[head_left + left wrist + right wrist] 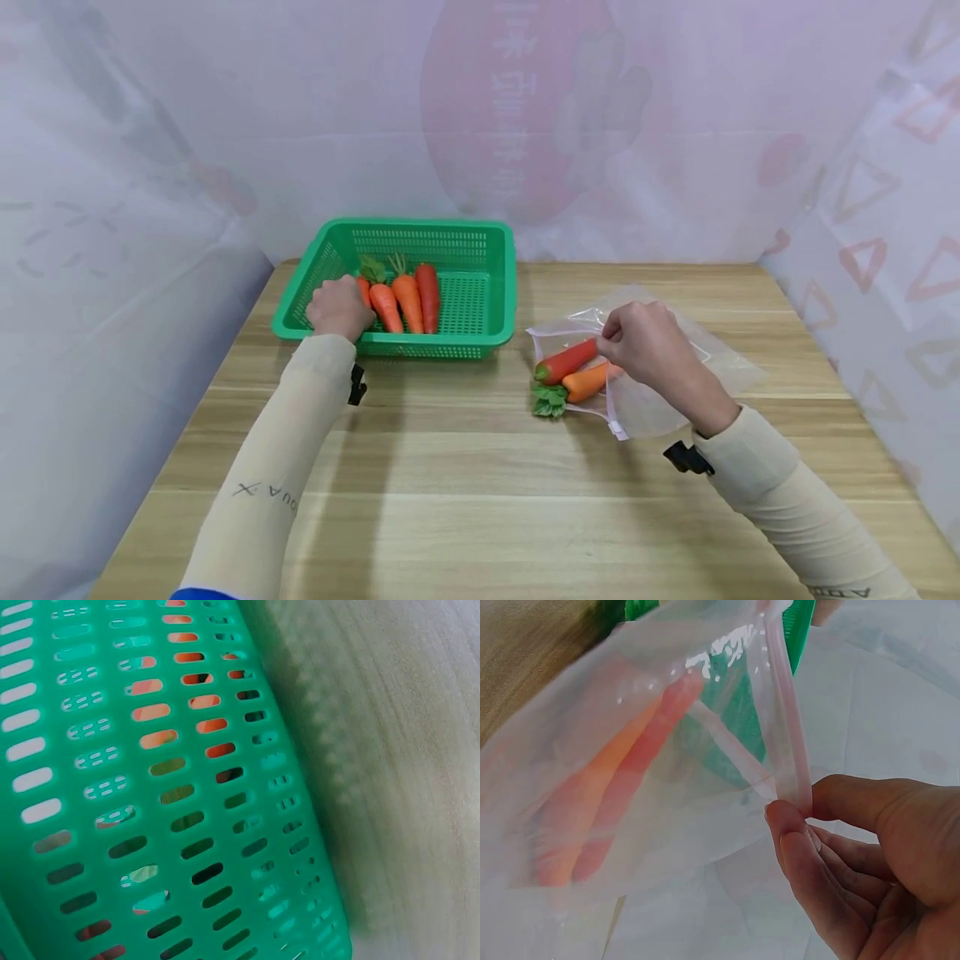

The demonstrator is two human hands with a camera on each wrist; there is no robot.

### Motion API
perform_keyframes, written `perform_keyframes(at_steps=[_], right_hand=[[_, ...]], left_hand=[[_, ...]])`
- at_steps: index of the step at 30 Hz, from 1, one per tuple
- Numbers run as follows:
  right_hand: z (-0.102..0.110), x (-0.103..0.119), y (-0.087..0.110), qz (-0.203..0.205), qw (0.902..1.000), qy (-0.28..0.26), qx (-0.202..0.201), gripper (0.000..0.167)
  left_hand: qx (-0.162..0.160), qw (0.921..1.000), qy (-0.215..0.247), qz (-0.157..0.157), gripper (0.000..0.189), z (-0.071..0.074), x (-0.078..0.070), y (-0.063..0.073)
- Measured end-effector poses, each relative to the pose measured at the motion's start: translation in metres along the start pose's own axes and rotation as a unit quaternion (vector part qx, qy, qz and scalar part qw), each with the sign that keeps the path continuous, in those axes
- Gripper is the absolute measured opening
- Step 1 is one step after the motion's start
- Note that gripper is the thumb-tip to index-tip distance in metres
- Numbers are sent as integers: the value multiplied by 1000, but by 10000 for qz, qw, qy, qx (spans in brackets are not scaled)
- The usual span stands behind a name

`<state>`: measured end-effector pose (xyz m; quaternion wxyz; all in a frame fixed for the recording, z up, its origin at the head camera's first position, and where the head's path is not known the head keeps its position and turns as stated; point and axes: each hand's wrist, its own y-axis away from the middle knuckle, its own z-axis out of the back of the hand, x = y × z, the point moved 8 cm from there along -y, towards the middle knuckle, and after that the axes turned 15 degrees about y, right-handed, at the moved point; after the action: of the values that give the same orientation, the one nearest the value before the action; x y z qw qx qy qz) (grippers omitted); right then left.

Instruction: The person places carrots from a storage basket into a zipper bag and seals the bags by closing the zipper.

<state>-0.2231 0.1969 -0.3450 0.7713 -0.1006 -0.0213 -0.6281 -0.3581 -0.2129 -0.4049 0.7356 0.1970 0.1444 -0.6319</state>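
Observation:
My left hand [340, 308] reaches over the front left rim of a green plastic basket [506, 283], next to the carrots; its fingers are hidden, so I cannot tell whether they hold one. Several carrots [407, 302] lie side by side in the basket, some with green tops. With thumb and fingers, my right hand [647, 346] pinches the pinkish zip edge of a clear zip bag [727, 667] and lifts it. Inside the bag's mouth rest a red carrot [566, 362] and an orange carrot [585, 382], its leafy top [550, 400] sticking out towards the basket.
Both basket and bag are on a wooden table [480, 500], the basket at the back left, the bag to the right. White printed sheeting [337, 108] encloses the back and sides. In the left wrist view, the slotted basket wall [172, 817] fills much of the frame.

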Motion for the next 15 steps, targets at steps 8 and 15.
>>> perform_keyframes(at_steps=[8,15], right_hand=[[-1,1,-1,22,10000,-14,24,12],[-1,0,-2,2,10000,4,-29,14]], left_hand=[[-752,9957,249,-487,18,23,-5,9],[-1162,9850,723,-1047,17,47,-12,23]])
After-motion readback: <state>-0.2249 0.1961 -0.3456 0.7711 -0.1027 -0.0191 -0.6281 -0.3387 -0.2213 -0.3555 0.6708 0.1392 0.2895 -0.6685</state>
